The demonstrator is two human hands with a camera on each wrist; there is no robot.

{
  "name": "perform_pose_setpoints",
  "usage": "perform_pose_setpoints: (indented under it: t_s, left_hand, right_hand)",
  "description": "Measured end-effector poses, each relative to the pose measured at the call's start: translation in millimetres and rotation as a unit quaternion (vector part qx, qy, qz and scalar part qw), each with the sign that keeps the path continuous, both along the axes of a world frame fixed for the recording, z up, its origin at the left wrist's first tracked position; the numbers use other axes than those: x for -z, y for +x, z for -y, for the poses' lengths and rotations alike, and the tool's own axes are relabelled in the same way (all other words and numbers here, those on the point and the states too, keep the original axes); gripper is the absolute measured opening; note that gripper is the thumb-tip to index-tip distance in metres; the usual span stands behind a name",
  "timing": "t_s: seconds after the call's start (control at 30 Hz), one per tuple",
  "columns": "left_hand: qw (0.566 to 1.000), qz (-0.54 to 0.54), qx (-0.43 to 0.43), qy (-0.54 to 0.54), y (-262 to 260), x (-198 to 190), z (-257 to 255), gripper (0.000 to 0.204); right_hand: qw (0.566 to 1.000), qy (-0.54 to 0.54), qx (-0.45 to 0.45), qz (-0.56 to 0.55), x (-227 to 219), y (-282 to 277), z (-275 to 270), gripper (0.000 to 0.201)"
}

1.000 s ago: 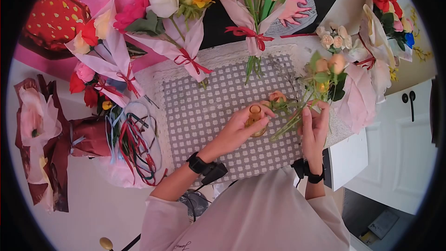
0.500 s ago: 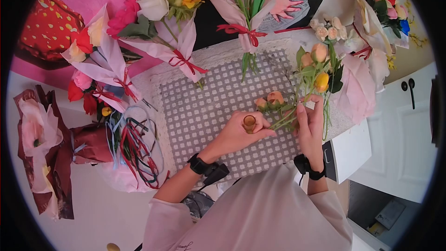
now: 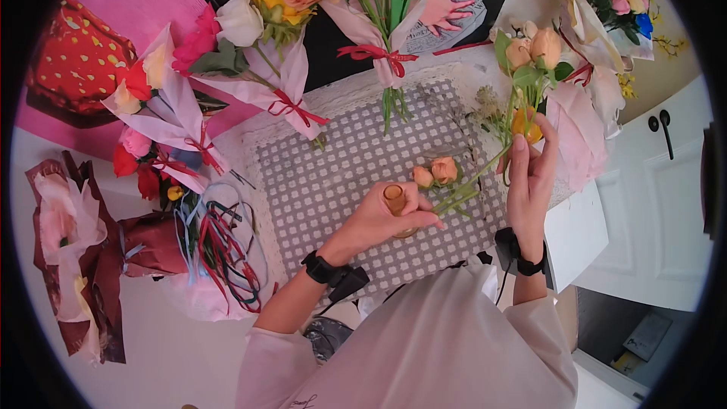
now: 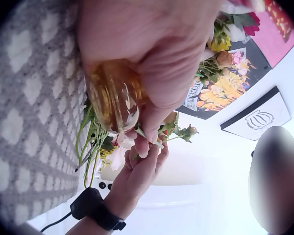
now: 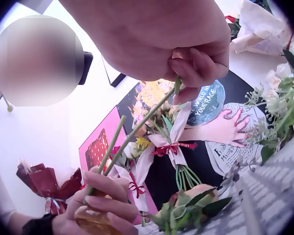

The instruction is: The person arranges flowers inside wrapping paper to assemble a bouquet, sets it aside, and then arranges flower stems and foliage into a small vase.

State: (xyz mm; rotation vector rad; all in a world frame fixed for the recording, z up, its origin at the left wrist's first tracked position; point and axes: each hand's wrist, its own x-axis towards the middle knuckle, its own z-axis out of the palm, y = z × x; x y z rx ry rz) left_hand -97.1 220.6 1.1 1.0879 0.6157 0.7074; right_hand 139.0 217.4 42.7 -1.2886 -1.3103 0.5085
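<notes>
My left hand grips a small amber glass vase just above the checked cloth. Its thumb and forefinger also pinch green stems. Two peach roses lie beyond that hand, over the cloth. To the right, my right hand is raised, its fingertips pinching a long green stem that slants down to the left hand. A yellow flower shows right at the right fingertips, with taller peach roses behind it.
Wrapped bouquets with red ribbons line the back and left of the table. Loose ribbons hang at the left edge beside a dark red wrapped bouquet. Pale pink wrapping stands at the right. Leaves and sprigs lie at the cloth's back right.
My right hand has moved up and to the right, away from the left hand, with the stem stretched between them. The left hand has kept its grip on the vase and shifted slightly left.
</notes>
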Motion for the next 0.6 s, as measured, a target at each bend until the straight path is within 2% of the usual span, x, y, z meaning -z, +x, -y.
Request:
perform_pose_setpoints:
  t_s: [0.23,0.33,0.4,0.47,0.57,0.6]
  left_hand:
    - [1.000,0.017,0.005,-0.023,-1,0,0,0.037]
    - [1.000,0.000,-0.003,-0.020,1,-1,0,0.039]
    - [1.000,-0.002,-0.025,-0.013,2,0,1,0.039]
    - [1.000,0.003,-0.029,-0.011,2,0,1,0.039]
    - [0.999,0.011,-0.031,-0.005,2,3,1,0.038]
    - [0.999,0.015,-0.028,-0.002,1,4,1,0.038]
  right_hand:
    - [0.998,-0.058,0.005,0.024,-15,-5,6,0.036]
    - [0.996,-0.082,-0.039,-0.006,-5,-15,15,0.039]
    - [0.991,-0.076,-0.092,0.067,0,-21,21,0.039]
    - [0.985,-0.103,-0.123,0.062,5,-24,27,0.036]
    - [0.973,-0.077,-0.200,0.085,8,-27,32,0.034]
    - [0.973,-0.077,-0.200,0.085,7,-28,32,0.034]
